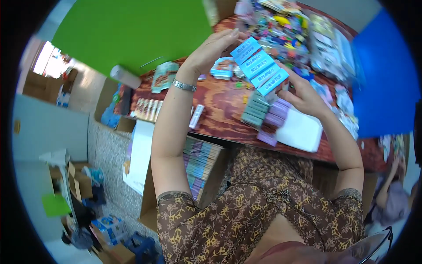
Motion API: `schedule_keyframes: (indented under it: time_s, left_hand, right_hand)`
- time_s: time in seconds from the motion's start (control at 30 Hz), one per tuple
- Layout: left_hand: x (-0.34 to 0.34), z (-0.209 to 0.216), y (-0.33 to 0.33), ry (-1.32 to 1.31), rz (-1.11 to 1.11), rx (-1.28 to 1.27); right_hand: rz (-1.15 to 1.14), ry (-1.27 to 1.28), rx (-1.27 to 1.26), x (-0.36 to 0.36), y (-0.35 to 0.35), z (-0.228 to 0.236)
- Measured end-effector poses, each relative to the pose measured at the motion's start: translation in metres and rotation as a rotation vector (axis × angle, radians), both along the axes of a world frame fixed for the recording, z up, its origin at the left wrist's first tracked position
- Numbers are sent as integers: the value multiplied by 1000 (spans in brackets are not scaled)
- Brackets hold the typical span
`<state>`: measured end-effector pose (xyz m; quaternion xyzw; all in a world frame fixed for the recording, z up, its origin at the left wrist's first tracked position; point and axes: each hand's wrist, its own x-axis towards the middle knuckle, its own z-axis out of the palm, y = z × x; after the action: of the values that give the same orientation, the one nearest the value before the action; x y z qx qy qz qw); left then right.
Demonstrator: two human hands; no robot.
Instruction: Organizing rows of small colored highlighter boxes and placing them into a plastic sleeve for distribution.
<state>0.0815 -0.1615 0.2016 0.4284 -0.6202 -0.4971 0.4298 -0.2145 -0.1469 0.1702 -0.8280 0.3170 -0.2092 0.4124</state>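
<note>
A short row of small light-blue boxes, set side by side, is raised over the table. My right hand grips its lower right end, with the fingers partly hidden behind it. At the upper left end is my left hand, its fingers stretched out beside the end box; whether they touch it I cannot tell. Below the row, green boxes in clear wrap stand on the table next to several purple boxes. A white tray-like piece lies under my right forearm.
The red-brown patterned table carries a heap of small colourful items, clear bags, a row of cream-coloured packs and a white roll. A carton of coloured boxes stands below the edge. Another person is at the right.
</note>
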Motion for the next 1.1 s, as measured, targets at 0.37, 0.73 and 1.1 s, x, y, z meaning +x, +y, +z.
schedule_keyframes:
  time_s: [0.37, 0.73, 1.1]
  left_hand:
    - [-181, -47, -13, -207, -335, 319]
    - [-218, -54, 95, 675, 32, 372]
    - [-231, -64, 135, 618, -219, 57]
  right_hand:
    - [-321, -106, 164, -146, 79, -37]
    - [-395, -853, 607, -207, 58, -80]
    - [-117, -1508, 1055, -192, 77, -126]
